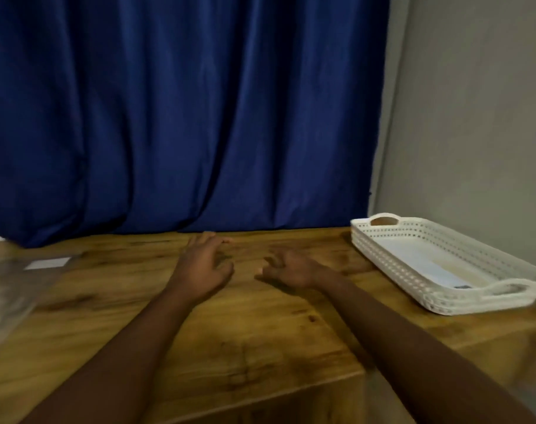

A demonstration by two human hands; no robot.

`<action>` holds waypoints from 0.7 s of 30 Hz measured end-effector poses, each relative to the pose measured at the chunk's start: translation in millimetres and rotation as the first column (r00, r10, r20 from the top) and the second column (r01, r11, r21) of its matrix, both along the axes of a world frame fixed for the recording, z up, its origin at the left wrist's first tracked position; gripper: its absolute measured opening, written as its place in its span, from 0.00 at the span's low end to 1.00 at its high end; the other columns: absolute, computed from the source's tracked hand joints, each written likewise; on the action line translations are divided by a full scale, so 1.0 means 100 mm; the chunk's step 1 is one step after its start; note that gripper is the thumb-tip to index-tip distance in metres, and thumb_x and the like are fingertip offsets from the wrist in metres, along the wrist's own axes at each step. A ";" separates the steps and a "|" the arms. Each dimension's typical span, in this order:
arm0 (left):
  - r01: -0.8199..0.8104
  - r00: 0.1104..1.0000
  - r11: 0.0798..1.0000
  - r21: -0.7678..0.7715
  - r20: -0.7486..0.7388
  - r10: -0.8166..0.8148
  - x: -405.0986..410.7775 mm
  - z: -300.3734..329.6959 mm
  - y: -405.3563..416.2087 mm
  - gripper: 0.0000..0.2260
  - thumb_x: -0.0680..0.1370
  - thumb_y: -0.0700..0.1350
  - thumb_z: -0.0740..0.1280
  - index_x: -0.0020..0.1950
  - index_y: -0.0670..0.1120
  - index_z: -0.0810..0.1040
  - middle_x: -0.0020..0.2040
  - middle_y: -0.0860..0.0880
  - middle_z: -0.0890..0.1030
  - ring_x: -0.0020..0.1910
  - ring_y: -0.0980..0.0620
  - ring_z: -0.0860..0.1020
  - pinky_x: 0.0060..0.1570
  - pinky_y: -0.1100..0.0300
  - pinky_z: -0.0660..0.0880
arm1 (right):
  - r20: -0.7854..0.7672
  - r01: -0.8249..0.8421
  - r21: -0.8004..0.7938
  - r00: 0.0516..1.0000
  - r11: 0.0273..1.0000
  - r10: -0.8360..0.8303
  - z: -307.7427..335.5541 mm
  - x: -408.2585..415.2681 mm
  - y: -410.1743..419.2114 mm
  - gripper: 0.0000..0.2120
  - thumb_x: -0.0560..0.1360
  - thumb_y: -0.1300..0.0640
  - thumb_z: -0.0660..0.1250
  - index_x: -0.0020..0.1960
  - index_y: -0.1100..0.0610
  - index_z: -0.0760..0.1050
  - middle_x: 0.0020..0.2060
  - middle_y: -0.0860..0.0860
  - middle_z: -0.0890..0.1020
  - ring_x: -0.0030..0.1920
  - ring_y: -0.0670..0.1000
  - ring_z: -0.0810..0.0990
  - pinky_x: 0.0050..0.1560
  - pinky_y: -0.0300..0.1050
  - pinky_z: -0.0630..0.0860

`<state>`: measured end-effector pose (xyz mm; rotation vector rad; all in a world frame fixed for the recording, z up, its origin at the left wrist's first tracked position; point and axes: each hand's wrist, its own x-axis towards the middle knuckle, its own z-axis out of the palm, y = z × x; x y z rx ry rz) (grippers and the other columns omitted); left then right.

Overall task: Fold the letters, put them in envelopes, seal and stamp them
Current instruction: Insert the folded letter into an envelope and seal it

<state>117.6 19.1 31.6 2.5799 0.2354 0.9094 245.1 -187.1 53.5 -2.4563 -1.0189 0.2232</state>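
Observation:
My left hand (204, 264) hovers over the middle of the wooden table (245, 332), fingers spread, nothing in it. My right hand (288, 269) is just to its right, palm down, fingers loosely apart, also empty. A white perforated basket (367, 240) with handles stands at the right of the table; a white envelope (425, 264) lies flat inside it. At the far left lies a blurred clear plastic sleeve (12, 289) with a small white label (47, 263); what it holds cannot be made out.
A dark blue curtain (184, 117) hangs right behind the table's far edge. A grey wall (474, 117) stands to the right. The table's front edge drops away at bottom centre.

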 end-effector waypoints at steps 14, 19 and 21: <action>-0.316 0.923 0.949 0.000 -0.230 0.308 0.11 -0.23 0.47 0.20 0.80 0.59 0.67 0.70 0.56 0.75 0.68 0.50 0.80 0.66 0.46 0.77 0.66 0.49 0.72 | 0.242 -0.024 -0.083 0.969 0.996 0.043 -0.48 -0.01 0.78 0.36 0.79 0.30 0.55 0.81 0.48 0.63 0.81 0.53 0.65 0.80 0.57 0.62 0.77 0.64 0.56; -0.305 0.951 0.937 -0.172 -0.111 0.289 0.02 -0.21 0.40 0.08 0.79 0.52 0.70 0.57 0.56 0.81 0.54 0.53 0.85 0.53 0.50 0.82 0.56 0.51 0.79 | 0.247 -0.021 -0.093 0.968 0.995 0.044 -0.44 -0.01 0.76 0.36 0.78 0.29 0.56 0.80 0.47 0.64 0.81 0.52 0.65 0.79 0.56 0.62 0.77 0.63 0.55; -0.284 0.959 0.917 -0.279 -0.094 0.268 -0.03 -0.21 0.37 0.07 0.77 0.52 0.72 0.54 0.57 0.81 0.50 0.56 0.85 0.49 0.52 0.83 0.52 0.54 0.80 | 0.246 -0.021 -0.087 0.968 0.996 0.042 -0.43 -0.02 0.75 0.37 0.78 0.28 0.56 0.80 0.47 0.64 0.81 0.52 0.65 0.79 0.55 0.62 0.77 0.62 0.55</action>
